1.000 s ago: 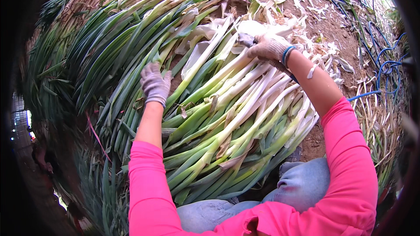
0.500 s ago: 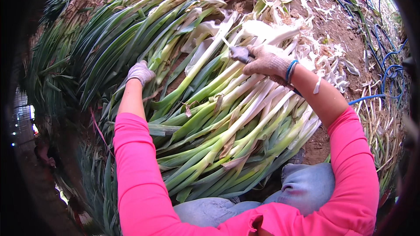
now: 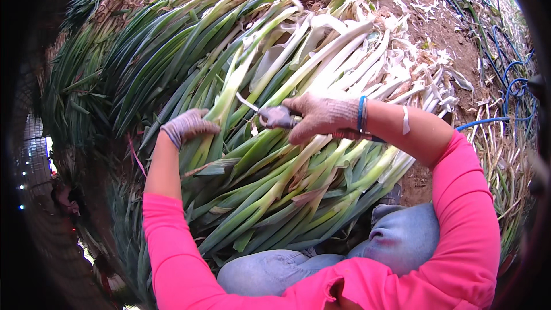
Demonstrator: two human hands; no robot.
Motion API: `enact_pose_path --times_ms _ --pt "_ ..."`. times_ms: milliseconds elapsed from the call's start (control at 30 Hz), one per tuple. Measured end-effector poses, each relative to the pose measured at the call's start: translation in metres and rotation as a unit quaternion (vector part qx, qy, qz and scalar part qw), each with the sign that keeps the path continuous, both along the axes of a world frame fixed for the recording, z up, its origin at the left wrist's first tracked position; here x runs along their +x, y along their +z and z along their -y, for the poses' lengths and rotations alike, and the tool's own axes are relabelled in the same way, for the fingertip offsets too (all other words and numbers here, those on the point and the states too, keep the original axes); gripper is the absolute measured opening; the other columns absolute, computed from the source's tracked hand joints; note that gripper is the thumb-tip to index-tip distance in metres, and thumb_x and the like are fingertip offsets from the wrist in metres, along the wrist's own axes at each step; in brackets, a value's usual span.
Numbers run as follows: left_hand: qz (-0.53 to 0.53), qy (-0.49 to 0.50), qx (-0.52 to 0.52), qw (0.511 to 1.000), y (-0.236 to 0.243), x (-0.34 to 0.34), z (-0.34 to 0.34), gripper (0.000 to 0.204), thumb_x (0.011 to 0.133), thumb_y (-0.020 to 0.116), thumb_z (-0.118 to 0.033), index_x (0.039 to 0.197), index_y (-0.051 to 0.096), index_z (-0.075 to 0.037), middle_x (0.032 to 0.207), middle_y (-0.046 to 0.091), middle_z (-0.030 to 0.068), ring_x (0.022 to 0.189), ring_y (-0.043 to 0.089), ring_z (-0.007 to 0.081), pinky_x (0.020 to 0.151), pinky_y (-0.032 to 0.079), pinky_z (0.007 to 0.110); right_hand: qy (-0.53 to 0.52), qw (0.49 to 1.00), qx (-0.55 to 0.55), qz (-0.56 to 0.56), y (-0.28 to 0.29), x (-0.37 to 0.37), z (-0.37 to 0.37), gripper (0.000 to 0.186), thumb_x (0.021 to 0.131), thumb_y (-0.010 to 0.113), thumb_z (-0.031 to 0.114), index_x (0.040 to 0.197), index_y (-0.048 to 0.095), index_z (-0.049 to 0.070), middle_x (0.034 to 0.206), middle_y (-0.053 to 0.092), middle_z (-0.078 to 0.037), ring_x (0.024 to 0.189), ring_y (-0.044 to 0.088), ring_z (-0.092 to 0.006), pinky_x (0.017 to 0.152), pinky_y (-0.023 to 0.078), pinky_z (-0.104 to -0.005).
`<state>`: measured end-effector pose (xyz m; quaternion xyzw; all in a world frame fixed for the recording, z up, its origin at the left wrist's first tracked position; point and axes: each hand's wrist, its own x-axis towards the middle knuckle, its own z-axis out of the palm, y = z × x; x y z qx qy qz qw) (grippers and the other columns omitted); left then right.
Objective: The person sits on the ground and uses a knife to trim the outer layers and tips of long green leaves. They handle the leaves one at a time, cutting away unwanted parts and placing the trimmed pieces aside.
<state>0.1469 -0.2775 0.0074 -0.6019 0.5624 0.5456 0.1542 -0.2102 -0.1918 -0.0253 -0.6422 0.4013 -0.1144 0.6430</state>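
Observation:
My left hand, in a pale knit glove, is closed round the green leaves of a leek. That leek's stalk rises from the hand and slants up and to the right over the pile. My right hand, gloved too, is closed on a grey air gun with a thin pale curved tip pointing left. The tip is close to the held leek; I cannot tell if they touch. Beneath both hands lies a broad heap of leeks, green leaves to the left and white ends to the right.
Another bank of leeks lies at the far left. Brown soil strewn with pale peelings shows at the upper right. A blue hose runs in from the right behind my right arm. My knees in blue jeans border the heap's near side.
My right hand has moved left and nearer with the air gun, toward my left hand. My left hand has come slightly nearer, and a leek now stands out raised from it.

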Motion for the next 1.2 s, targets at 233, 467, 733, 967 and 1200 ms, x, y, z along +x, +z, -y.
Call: enact_pose_path --times_ms 233,467,733,967,1200 --pt "-0.047 0.085 0.065 0.993 0.011 0.023 -0.064 0.051 0.082 0.081 -0.026 0.125 0.067 -0.002 0.102 0.071 0.0039 0.088 0.064 0.0126 0.085 0.053 0.032 -0.118 0.976 0.018 -0.180 -0.012 -0.032 0.064 0.042 0.076 0.079 0.037 0.099 0.067 0.004 0.067 0.063 -0.004 0.047 0.057 -0.0144 0.045 0.049 -0.0315" --pt "0.038 0.066 0.007 0.997 0.010 0.024 -0.069 0.060 0.095 0.065 -0.056 0.113 0.072 0.001 0.095 0.072 0.0073 0.088 0.065 0.0126 0.083 0.053 0.033 -0.013 0.993 0.043 -0.113 -0.004 0.001 0.025 0.047 0.073 0.079 0.039 0.108 0.071 0.008 0.076 0.068 -0.004 0.063 0.063 -0.0134 0.058 0.051 -0.0289" --pt "-0.005 0.058 -0.107 0.993 -0.016 0.034 -0.072 0.053 0.103 0.054 -0.048 0.122 0.068 0.000 0.105 0.071 0.0075 0.095 0.061 0.0143 0.091 0.049 0.032 0.000 0.993 0.099 -0.065 -0.013 0.003 0.021 0.056 0.074 0.079 0.026 0.126 0.065 0.009 0.085 0.067 -0.002 0.071 0.062 -0.0091 0.061 0.050 -0.0255" --pt "0.038 -0.012 -0.185 0.982 -0.012 0.011 -0.083 0.055 0.102 0.056 -0.042 0.133 0.059 0.003 0.112 0.071 0.0207 0.103 0.066 0.0268 0.095 0.049 0.036 -0.143 0.970 0.033 -0.195 -0.020 -0.025 0.080 0.040 0.071 0.079 0.042 0.080 0.072 0.004 0.068 0.066 -0.007 0.049 0.057 -0.0170 0.050 0.048 -0.0318" --pt "0.107 -0.170 -0.241 0.950 -0.010 0.004 -0.081 0.057 0.101 0.051 -0.047 0.142 0.054 -0.008 0.124 0.065 0.0257 0.116 0.062 0.0425 0.100 0.048 0.046 -0.167 0.954 0.064 -0.241 -0.029 -0.026 0.090 0.035 0.075 0.077 0.037 0.082 0.070 0.003 0.060 0.062 -0.007 0.038 0.053 -0.0193 0.041 0.046 -0.0356"
